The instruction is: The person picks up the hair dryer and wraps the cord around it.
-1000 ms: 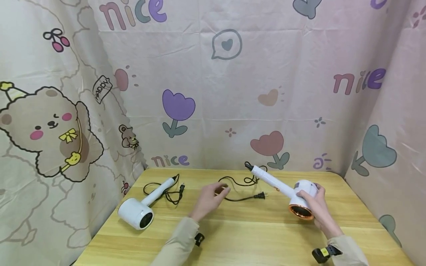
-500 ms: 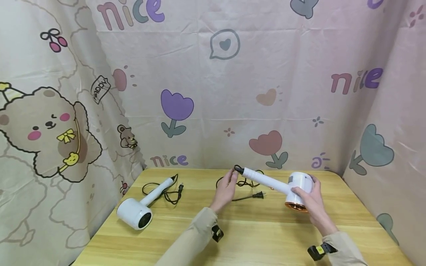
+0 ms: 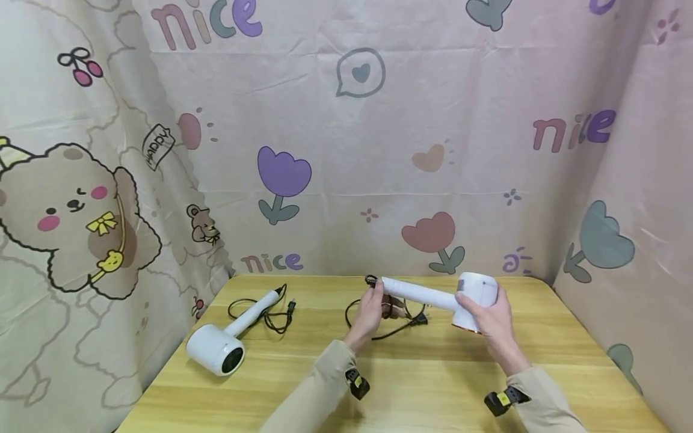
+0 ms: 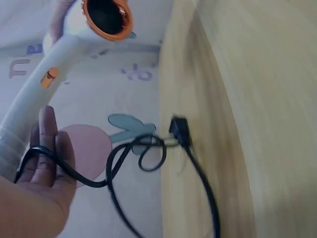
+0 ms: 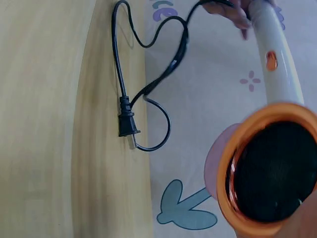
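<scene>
My right hand (image 3: pixel 495 322) grips the barrel of a white hair dryer (image 3: pixel 417 293), raised off the table. Its handle points left, and its copper-rimmed round opening (image 5: pixel 275 171) shows in the right wrist view. At the handle's free end is my left hand (image 3: pixel 370 313), touching it there. In the left wrist view the left fingers (image 4: pixel 47 144) are fairly straight beside the handle, with the black power cord (image 4: pixel 79 178) running across them; the thumb is hidden. The cord's plug (image 3: pixel 419 319) hangs loosely below the handle.
A second white hair dryer (image 3: pixel 216 350) lies at the table's left, its black cord (image 3: pixel 278 322) loosely looped beside it. The wooden table (image 3: pixel 422 391) ends at a printed curtain (image 3: pixel 325 234) behind and at both sides.
My left hand has moved right and reached the handle's end. The right hand has shifted the hair dryer left and swung it nearer to level, with its opening turned down.
</scene>
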Motion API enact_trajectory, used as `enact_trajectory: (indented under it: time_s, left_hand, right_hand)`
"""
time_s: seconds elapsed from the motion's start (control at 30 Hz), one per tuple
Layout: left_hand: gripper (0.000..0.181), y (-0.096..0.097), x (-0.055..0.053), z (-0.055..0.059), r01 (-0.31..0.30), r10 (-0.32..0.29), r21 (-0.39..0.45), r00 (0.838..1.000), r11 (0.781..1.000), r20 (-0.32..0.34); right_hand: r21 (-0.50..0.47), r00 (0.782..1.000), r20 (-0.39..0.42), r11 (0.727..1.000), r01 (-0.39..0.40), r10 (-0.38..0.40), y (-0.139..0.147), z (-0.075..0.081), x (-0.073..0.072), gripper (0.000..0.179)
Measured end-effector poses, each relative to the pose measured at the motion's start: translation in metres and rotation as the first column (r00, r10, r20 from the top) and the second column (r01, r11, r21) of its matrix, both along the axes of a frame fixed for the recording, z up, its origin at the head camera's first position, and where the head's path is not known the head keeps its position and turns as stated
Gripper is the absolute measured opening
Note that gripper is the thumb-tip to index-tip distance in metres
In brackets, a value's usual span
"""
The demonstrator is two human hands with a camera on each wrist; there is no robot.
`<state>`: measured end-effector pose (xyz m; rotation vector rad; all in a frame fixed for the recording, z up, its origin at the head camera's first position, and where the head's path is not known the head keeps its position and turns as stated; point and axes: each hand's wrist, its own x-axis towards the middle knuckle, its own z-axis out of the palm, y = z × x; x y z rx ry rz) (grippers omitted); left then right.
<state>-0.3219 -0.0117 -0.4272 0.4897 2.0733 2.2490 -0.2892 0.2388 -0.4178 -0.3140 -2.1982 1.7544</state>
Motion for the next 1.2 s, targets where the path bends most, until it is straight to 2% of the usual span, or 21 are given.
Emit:
enact_trajectory:
  time_s: [0.07,0.13,0.2,0.27,0.3,0.33,0.37,0.43,0.47,0.5,0.53,0.57,0.67,0.7,0.8,0.9,0.97,1.07,1.13,1.2]
  left_hand:
    - [0.050,-0.002,0.000,0.001,-0.018,0.015,-0.082,0.999,0.997,-0.029]
    - [0.044,-0.005,0.001,0.002,-0.070,0.050,-0.218,0.994,0.973,-0.093]
    - [0.037,-0.008,0.001,0.005,-0.140,0.070,-0.361,0.977,0.922,-0.200]
    - [0.034,-0.011,0.001,0.008,-0.212,0.068,-0.468,0.949,0.858,-0.307]
    - [0.031,-0.012,0.000,0.009,-0.255,0.058,-0.514,0.928,0.819,-0.368]
    - [0.025,-0.013,0.000,0.010,-0.308,0.043,-0.550,0.896,0.776,-0.441]
    - [0.020,-0.015,-0.001,0.010,-0.362,0.023,-0.575,0.860,0.734,-0.511]
    - [0.015,-0.018,-0.002,0.011,-0.450,-0.020,-0.597,0.788,0.665,-0.616]
    - [0.012,-0.020,-0.004,0.012,-0.497,-0.046,-0.597,0.743,0.629,-0.668]
    - [0.009,-0.022,-0.006,0.012,-0.542,-0.075,-0.586,0.692,0.602,-0.718]
    - [0.008,-0.024,-0.007,0.013,-0.559,-0.106,-0.580,0.660,0.593,-0.744]
    - [0.008,-0.026,-0.009,0.014,-0.554,-0.136,-0.579,0.642,0.598,-0.754]
    - [0.009,-0.031,-0.015,0.016,-0.525,-0.216,-0.569,0.586,0.633,-0.781]
    - [0.011,-0.033,-0.016,0.017,-0.506,-0.237,-0.567,0.573,0.650,-0.784]
    - [0.017,-0.040,-0.017,0.020,-0.443,-0.259,-0.555,0.567,0.704,-0.782]
    - [0.024,-0.045,-0.015,0.022,-0.400,-0.247,-0.542,0.588,0.739,-0.770]
    - [0.026,-0.047,-0.012,0.023,-0.375,-0.251,-0.550,0.607,0.746,-0.754]
    - [0.031,-0.046,-0.010,0.022,-0.352,-0.282,-0.587,0.627,0.729,-0.726]
    - [0.035,-0.044,-0.008,0.022,-0.317,-0.291,-0.613,0.666,0.723,-0.687]
    - [0.039,-0.042,-0.006,0.020,-0.270,-0.276,-0.619,0.716,0.737,-0.641]
  right_hand:
    - [0.018,0.999,-0.020,0.999,0.050,-0.050,-0.001,0.002,0.001,0.101]
    - [0.043,0.995,-0.034,0.995,0.092,-0.090,-0.002,0.005,0.001,0.103]
    - [0.067,0.992,-0.046,0.991,0.118,-0.115,-0.003,0.008,0.002,0.105]
    - [0.098,0.989,-0.064,0.985,0.140,-0.134,-0.003,0.011,0.001,0.106]
    - [0.108,0.988,-0.072,0.984,0.145,-0.138,-0.004,0.012,0.001,0.106]
    - [0.127,0.986,-0.083,0.980,0.153,-0.143,-0.004,0.013,0.001,0.106]
    - [0.145,0.985,-0.092,0.977,0.159,-0.146,-0.004,0.014,0.000,0.106]
    - [0.183,0.984,-0.104,0.970,0.161,-0.144,-0.004,0.016,0.000,0.106]
    - [0.204,0.984,-0.109,0.966,0.158,-0.138,-0.003,0.016,0.000,0.105]
    - [0.220,0.986,-0.110,0.964,0.150,-0.129,-0.002,0.017,0.000,0.105]
    - [0.239,0.987,-0.110,0.961,0.141,-0.118,-0.001,0.018,-0.001,0.105]
    - [0.244,0.990,-0.104,0.962,0.123,-0.100,0.001,0.018,-0.001,0.104]
    - [0.243,0.996,-0.083,0.969,0.053,-0.033,0.008,0.019,-0.003,0.102]
    - [0.228,0.997,-0.074,0.973,0.023,-0.006,0.010,0.019,-0.004,0.100]
    - [0.173,0.995,-0.042,0.981,-0.086,0.094,0.014,0.017,-0.008,0.096]
    - [0.098,0.983,0.000,0.978,-0.183,0.184,0.016,0.012,-0.013,0.091]
    - [0.061,0.974,0.028,0.973,-0.224,0.223,0.018,0.009,-0.015,0.089]
    - [0.010,0.966,0.060,0.968,-0.251,0.250,0.020,0.003,-0.018,0.086]
    - [-0.030,0.960,0.072,0.963,-0.269,0.271,0.020,-0.001,-0.020,0.087]
    - [-0.080,0.952,0.081,0.954,-0.288,0.294,0.020,-0.005,-0.021,0.089]
